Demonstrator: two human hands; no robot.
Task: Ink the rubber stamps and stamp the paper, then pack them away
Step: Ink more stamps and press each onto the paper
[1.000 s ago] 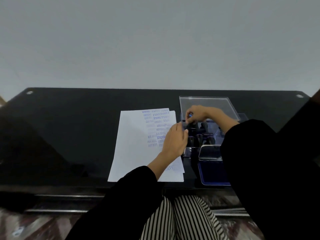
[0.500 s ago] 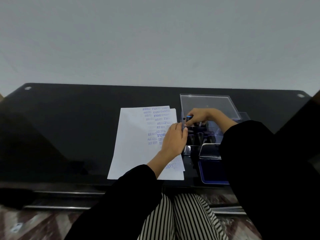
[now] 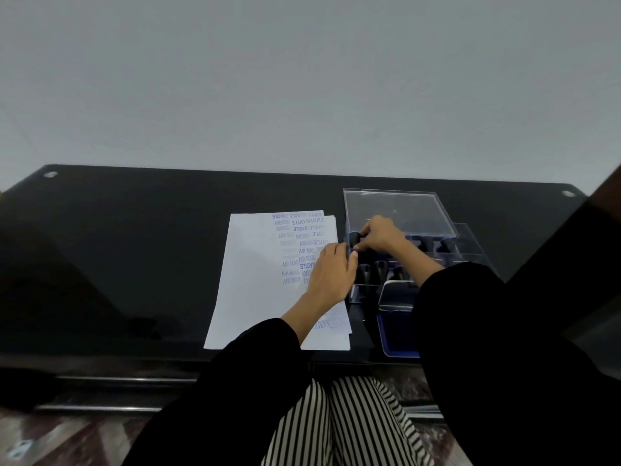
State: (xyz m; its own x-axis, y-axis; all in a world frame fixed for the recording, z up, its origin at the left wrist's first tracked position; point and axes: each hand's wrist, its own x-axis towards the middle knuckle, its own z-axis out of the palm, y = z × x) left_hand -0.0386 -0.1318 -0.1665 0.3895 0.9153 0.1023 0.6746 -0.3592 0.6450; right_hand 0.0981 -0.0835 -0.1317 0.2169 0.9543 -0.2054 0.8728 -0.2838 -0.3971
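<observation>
The small black rubber stamp with a rounded knob handle (image 3: 354, 239) sits at the far left corner of the clear plastic storage case (image 3: 470, 245), pinched at the knob by the right hand (image 3: 381, 234). The right hand's fingers (image 3: 368, 230) are curled narrow around the knob. Whether the stamp is going into its slot or coming out cannot be told.

Judging by its size, the stamp is light and stiff, with a hard moulded body and a soft rubber face underneath. That face is probably wet with blue ink, so it should not be touched. The knob is the place to take hold, between thumb and forefinger, with the stamp kept upright so it drops straight between the dividers.

More black stamps (image 3: 381, 269) stand in the near row, and the case's clear lid (image 3: 400, 210) stands open behind them.

The left hand (image 3: 331, 274) rests on the right edge of the white sheets of paper (image 3: 255, 290). Its fingers are loosely bent with their tips at the case's left wall, and they grip nothing visible. The paper carries blue stamped words, AIR MAIL and SAMPLE among them.

The open blue ink pad (image 3: 398, 336) lies on the glossy black desk (image 3: 134, 250), just nearer than the case.
</observation>
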